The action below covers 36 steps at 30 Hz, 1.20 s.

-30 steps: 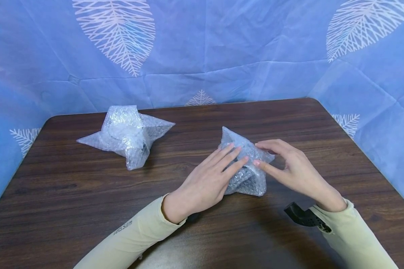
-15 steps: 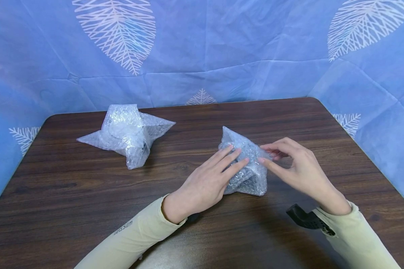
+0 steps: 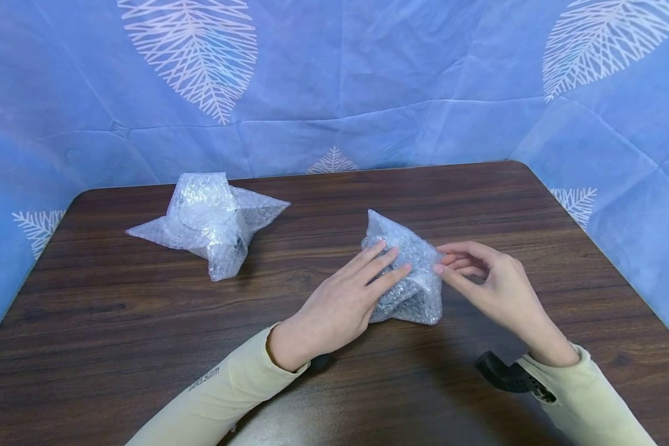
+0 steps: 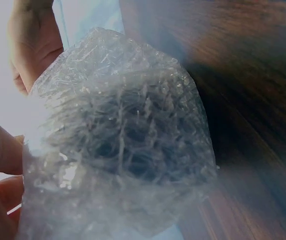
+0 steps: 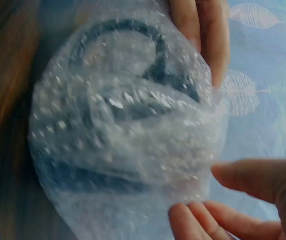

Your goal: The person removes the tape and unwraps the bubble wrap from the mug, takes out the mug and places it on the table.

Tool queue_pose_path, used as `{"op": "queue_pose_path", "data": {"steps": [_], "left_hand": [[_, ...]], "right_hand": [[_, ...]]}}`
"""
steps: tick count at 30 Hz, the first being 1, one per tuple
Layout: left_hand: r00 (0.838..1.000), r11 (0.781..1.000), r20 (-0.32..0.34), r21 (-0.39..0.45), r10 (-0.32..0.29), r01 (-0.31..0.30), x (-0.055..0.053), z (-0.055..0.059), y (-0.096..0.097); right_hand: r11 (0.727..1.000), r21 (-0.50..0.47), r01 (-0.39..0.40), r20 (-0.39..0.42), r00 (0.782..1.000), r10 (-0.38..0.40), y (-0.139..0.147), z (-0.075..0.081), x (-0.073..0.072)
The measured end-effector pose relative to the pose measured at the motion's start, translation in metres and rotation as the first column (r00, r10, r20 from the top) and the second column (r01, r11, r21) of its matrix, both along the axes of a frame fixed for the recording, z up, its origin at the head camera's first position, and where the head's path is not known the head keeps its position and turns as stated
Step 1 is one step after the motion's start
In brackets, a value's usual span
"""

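Note:
A bubble-wrapped bundle [image 3: 418, 254] lies on the table right of centre, its wrap ending in pointed corners. My left hand [image 3: 340, 297] rests on its near left side, fingers straight and spread. At the right edge, my right hand [image 3: 496, 285] pinches the bubble wrap between thumb and curled fingers. The right wrist view shows that thumb and fingers [image 5: 185, 220] at the edge of the wrapped bundle [image 5: 133, 145]; a dark loop shows through the plastic. In the left wrist view the bundle [image 4: 128, 130] has a dark shape inside, otherwise obscured by the wrap.
Another bubble-wrapped bundle [image 3: 206, 217] with pointed corners sits at the back left of the dark wooden table [image 3: 117, 322]. A blue cloth [image 3: 401, 74] with white leaf prints hangs behind and beside the table.
My right hand has slid a little right and toward me, its fingers drawing closer together at the wrap's right corner. The left hand and both bundles stay nearly in place.

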<state>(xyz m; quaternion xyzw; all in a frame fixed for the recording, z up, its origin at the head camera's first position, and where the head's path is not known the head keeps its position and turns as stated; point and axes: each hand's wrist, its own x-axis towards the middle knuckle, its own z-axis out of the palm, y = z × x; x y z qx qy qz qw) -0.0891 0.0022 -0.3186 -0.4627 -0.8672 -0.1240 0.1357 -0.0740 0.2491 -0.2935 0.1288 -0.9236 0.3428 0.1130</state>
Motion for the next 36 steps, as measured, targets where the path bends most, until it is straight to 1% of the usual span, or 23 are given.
{"op": "queue_pose_path", "data": {"steps": [4,5,7,9,12,14,15,18,22,26,28,30,33,36], "left_hand": [[0.999,1.000,0.033,0.006,-0.002,0.002,-0.001,0.000,-0.001],[0.999,1.000,0.041,0.012,-0.004,0.003,-0.001,0.000,-0.002],[0.998,1.000,0.056,0.028,-0.008,0.006,-0.001,0.000,-0.003],[0.998,0.999,0.067,0.044,-0.015,0.013,-0.001,-0.001,-0.003],[0.997,0.998,0.074,0.056,-0.020,0.016,-0.002,-0.002,-0.004],[0.997,0.998,0.073,0.056,-0.022,0.018,-0.002,-0.002,-0.004],[0.997,0.998,0.072,0.056,-0.021,0.017,-0.002,-0.002,-0.004],[0.997,0.998,0.066,0.058,-0.026,0.023,-0.002,-0.003,-0.003],[0.997,0.997,0.072,0.066,-0.035,0.030,-0.003,-0.003,-0.003],[0.995,0.998,0.094,0.052,-0.035,0.030,-0.002,-0.002,-0.003],[0.994,0.999,0.106,0.043,-0.037,0.032,-0.002,-0.002,-0.003],[0.993,0.999,0.109,0.040,-0.039,0.035,-0.002,-0.002,-0.003],[0.994,0.998,0.101,0.041,-0.042,0.038,-0.002,-0.003,-0.002],[0.995,0.999,0.088,0.036,-0.038,0.035,-0.002,-0.003,-0.002]], "right_hand": [[0.998,-0.066,0.024,0.041,0.999,-0.021,-0.001,-0.003,-0.002],[0.996,-0.084,0.023,0.060,0.998,-0.018,-0.001,-0.003,-0.003],[0.991,-0.129,0.026,0.128,0.992,-0.010,-0.001,-0.003,-0.005],[0.987,-0.158,0.044,0.216,0.976,-0.010,-0.001,-0.001,-0.006],[0.984,-0.165,0.071,0.329,0.944,-0.012,0.001,0.000,-0.008],[0.987,-0.145,0.071,0.371,0.928,-0.012,0.002,0.001,-0.008],[0.989,-0.135,0.065,0.383,0.924,-0.008,0.002,0.002,-0.008],[0.991,-0.131,0.029,0.404,0.914,0.026,0.003,0.002,-0.007],[0.987,-0.158,-0.022,0.403,0.911,0.085,0.005,0.000,-0.008],[0.971,-0.235,-0.045,0.415,0.899,0.142,0.010,-0.006,-0.011],[0.957,-0.287,-0.043,0.424,0.890,0.167,0.011,-0.009,-0.012],[0.946,-0.321,-0.039,0.424,0.887,0.181,0.012,-0.010,-0.013],[0.944,-0.326,-0.048,0.400,0.898,0.184,0.011,-0.010,-0.012],[0.957,-0.282,-0.065,0.358,0.918,0.167,0.009,-0.008,-0.011]]}}
